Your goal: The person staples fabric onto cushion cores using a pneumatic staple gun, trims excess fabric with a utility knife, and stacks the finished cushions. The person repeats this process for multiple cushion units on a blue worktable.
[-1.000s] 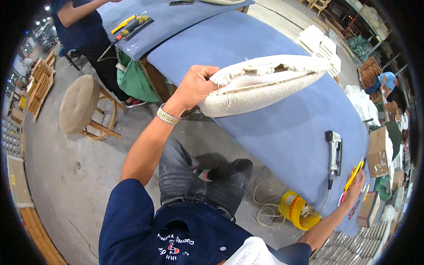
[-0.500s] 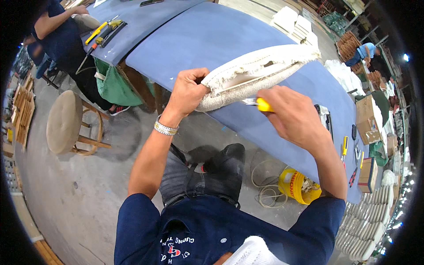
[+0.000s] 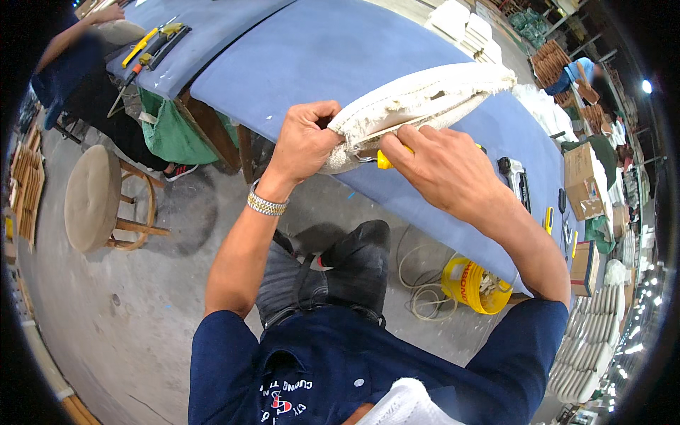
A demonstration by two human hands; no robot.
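Note:
My left hand (image 3: 306,142) is closed on the near left end of an off-white upholstered seat pad (image 3: 418,88), holding it tilted above the table edge. The pad's open side faces me, with frayed fabric along the rim and a hollow inside. In my right hand (image 3: 443,166) is a yellow utility knife (image 3: 385,160), its short metal tip pointing left at the pad's lower edge, close to my left fingers. Those right fingers touch the pad's lower rim and hide most of the handle. Whether the tip has entered the fabric I cannot tell.
A blue-topped table (image 3: 283,64) lies under the pad, with a staple gun (image 3: 515,177) and hand tools at right. A yellow bucket (image 3: 476,285) and coiled hose (image 3: 428,301) are below. At left are a round stool (image 3: 95,198) and a seated person (image 3: 71,71).
My right hand has moved left and up against the pad's lower rim, bringing the knife tip nearer my left hand. The left hand keeps its hold. The view has shifted slightly.

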